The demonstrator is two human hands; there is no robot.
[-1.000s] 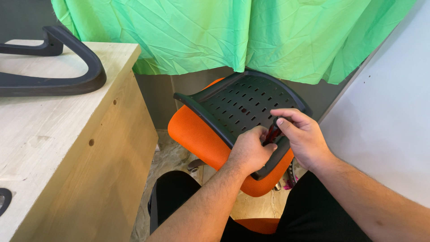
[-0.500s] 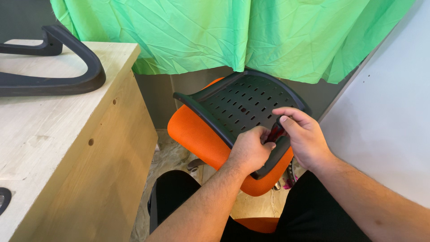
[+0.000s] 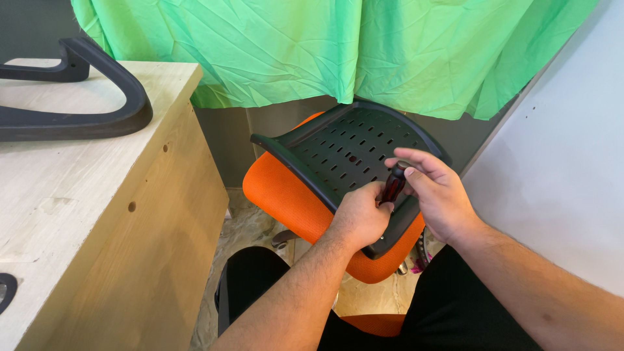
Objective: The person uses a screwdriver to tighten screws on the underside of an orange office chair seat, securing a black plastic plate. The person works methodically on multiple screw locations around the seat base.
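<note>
An orange chair seat rests tilted on my lap, its black perforated plastic underside facing up. My right hand grips the dark red and black handle of a screwdriver, which stands nearly upright on the black panel's near edge. My left hand rests on that same edge, fingers curled around the lower part of the screwdriver. The tool's tip is hidden behind my left hand.
A light wooden desk stands at the left with a black curved chair armrest on top. A green cloth hangs behind. A white wall panel is at the right. Stone floor shows below.
My right hand has lifted slightly and shifted its grip higher on the screwdriver handle, which now shows more clearly. My left hand stays on the panel's edge.
</note>
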